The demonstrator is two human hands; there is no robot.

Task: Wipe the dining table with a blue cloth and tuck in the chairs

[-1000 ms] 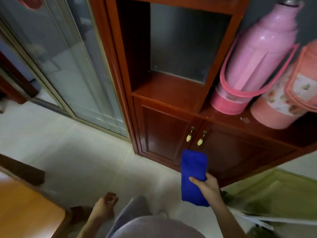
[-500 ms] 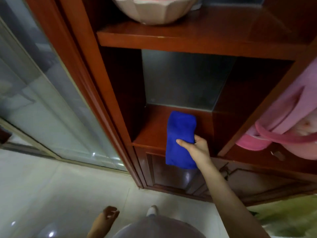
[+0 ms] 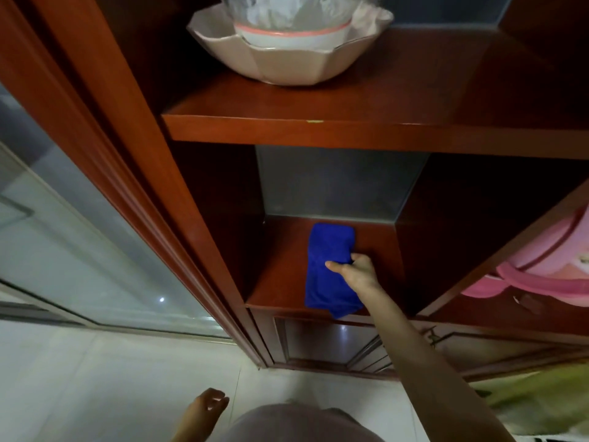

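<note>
A folded blue cloth (image 3: 328,269) lies on the lower open shelf (image 3: 280,282) of a red-brown wooden cabinet, its near end hanging slightly over the shelf's front edge. My right hand (image 3: 358,274) reaches into that compartment and grips the cloth's right side, thumb on top. My left hand (image 3: 204,409) hangs low by my body over the floor, fingers loosely curled and holding nothing. The dining table and chairs are out of view.
A pinkish bowl (image 3: 287,55) with a white bowl nested inside stands on the upper shelf (image 3: 350,129). A pink thermos (image 3: 541,282) sits in the compartment to the right. A glass sliding door (image 3: 63,234) is to the left, pale floor tiles (image 3: 111,378) below.
My right hand has carried the blue cloth up from in front of the lower cabinet doors into the open shelf compartment. My view has tilted upward; the table corner left the frame.
</note>
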